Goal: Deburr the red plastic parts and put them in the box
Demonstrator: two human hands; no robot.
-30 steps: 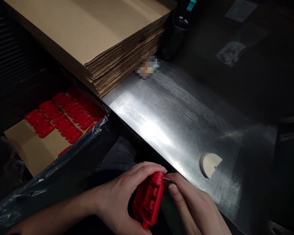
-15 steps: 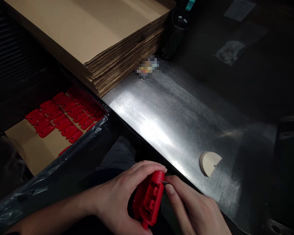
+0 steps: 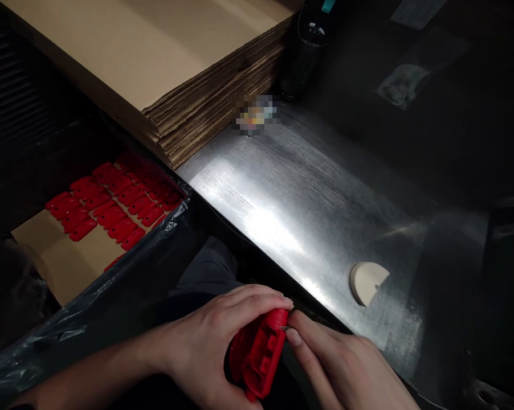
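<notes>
My left hand (image 3: pixel 205 341) is wrapped round a red plastic part (image 3: pixel 265 359), a hollow moulded housing with ribs and small square openings facing up. Its fingers reach over the ribbed top end and the thumb lies at the lower end. In my right hand (image 3: pixel 340 359), thumb and forefinger pinch a thin metal blade-like tool (image 3: pixel 285 328), mostly hidden by the fingers. Its tip meets the right edge of the red part near the top. A cream-coloured half-round block (image 3: pixel 368 282) lies on the metal table (image 3: pixel 308 199), beyond my right hand.
Rows of red plastic parts (image 3: pixel 111 213) rest on cardboard in a plastic-lined box (image 3: pixel 154 250) at left. A tall stack of cardboard sheets (image 3: pixel 163 51) stands at the back. Beside it is a dark bottle (image 3: pixel 302 62); a clear bag (image 3: pixel 400 85) lies farther right.
Both hands and the red part have shifted slightly downward in view. My right fingertips now sit closer against the part's edge, and less of the metal tool shows.
</notes>
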